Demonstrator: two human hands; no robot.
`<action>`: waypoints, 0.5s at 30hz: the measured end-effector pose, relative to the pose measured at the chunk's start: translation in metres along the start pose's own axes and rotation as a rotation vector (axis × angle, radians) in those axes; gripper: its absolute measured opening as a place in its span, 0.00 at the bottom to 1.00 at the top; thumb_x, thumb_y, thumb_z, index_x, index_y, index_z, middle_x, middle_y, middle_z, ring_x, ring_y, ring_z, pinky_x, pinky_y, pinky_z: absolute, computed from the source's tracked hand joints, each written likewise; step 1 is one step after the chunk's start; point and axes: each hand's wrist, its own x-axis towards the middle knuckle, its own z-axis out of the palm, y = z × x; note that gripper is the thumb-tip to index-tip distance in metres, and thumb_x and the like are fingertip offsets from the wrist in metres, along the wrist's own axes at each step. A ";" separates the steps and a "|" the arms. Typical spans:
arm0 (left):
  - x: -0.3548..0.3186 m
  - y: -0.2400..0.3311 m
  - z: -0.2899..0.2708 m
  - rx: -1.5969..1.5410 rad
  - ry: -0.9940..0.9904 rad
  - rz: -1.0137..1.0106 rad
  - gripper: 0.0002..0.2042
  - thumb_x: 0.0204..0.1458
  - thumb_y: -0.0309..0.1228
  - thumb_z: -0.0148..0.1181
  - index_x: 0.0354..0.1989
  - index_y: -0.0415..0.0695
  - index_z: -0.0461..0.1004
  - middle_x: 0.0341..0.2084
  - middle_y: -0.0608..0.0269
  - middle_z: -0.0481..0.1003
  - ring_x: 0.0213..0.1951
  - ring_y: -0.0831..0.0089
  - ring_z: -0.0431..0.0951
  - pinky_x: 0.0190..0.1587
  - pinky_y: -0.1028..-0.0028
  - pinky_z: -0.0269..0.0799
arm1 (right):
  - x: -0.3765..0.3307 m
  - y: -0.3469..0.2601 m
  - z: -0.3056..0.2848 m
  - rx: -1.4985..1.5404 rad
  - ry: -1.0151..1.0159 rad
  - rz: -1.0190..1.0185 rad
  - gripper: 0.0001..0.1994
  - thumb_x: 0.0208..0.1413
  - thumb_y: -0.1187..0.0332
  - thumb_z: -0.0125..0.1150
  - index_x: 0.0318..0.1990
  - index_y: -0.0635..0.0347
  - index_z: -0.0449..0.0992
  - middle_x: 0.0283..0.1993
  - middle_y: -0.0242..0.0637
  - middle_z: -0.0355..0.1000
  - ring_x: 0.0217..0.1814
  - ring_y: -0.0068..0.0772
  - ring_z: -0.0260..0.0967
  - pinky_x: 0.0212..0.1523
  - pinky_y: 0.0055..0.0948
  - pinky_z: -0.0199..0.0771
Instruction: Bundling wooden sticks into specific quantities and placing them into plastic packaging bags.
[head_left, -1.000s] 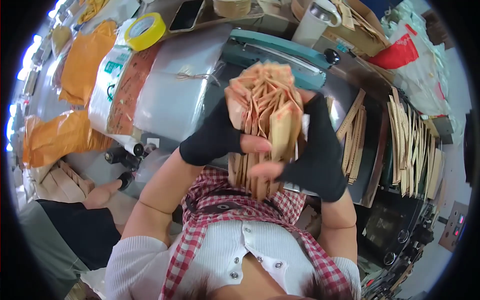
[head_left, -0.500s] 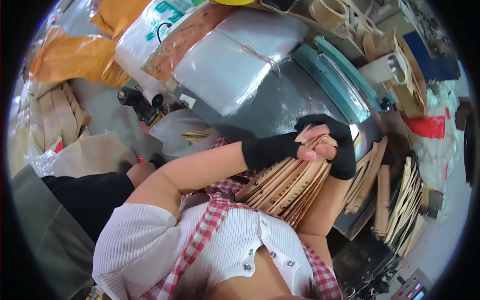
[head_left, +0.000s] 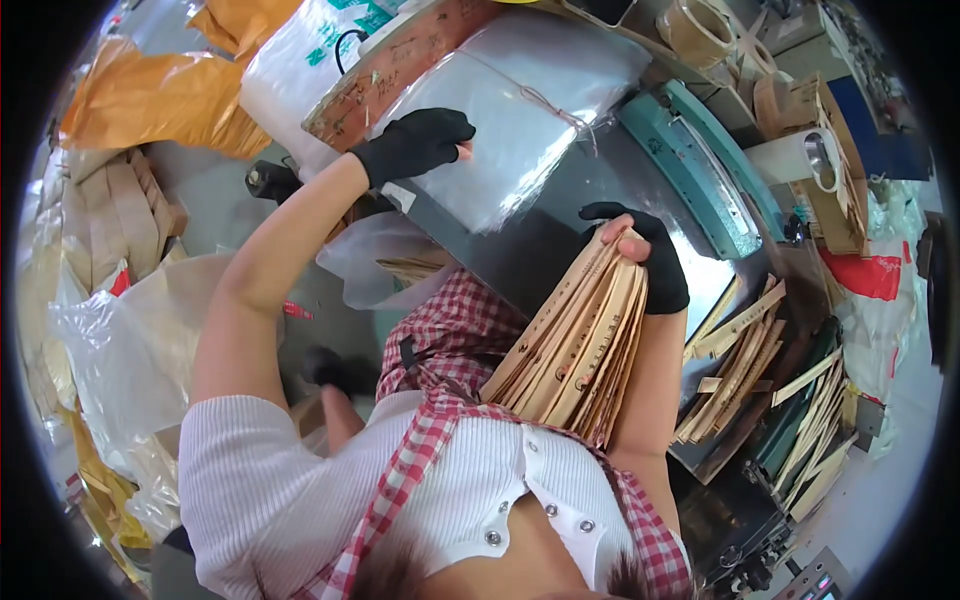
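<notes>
My right hand (head_left: 640,260), in a black fingerless glove, grips the top of a bundle of flat tan printed strips (head_left: 570,350). The strips look like paper and fan out downward against my apron. My left hand (head_left: 418,145), gloved the same way, is up and to the left, apart from the bundle. Its fingers are curled closed, and what they hold, if anything, is hidden. Below that hand lies a stack of clear plastic sheets or bags (head_left: 500,110), with a thin cord across it, on a dark metal worktop (head_left: 540,240).
A teal long-armed device (head_left: 690,170) stands right of the plastic stack. More tan strips (head_left: 735,380) lie in piles at the right. A clear bag (head_left: 370,250) with strips hangs by the worktop's left edge. Orange sacks (head_left: 150,110) are at the far left.
My left hand has left the bundle and moved up and left to the plastic stack. My right hand keeps hold of the strips, which now fan out more openly.
</notes>
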 end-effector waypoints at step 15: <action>0.018 0.020 -0.020 -0.379 -0.044 -0.291 0.11 0.52 0.35 0.59 0.29 0.37 0.77 0.22 0.57 0.76 0.28 0.67 0.77 0.36 0.72 0.70 | 0.005 0.004 -0.005 -0.050 0.018 0.029 0.19 0.37 0.56 0.62 0.28 0.66 0.75 0.49 0.49 0.71 0.44 0.31 0.67 0.48 0.28 0.64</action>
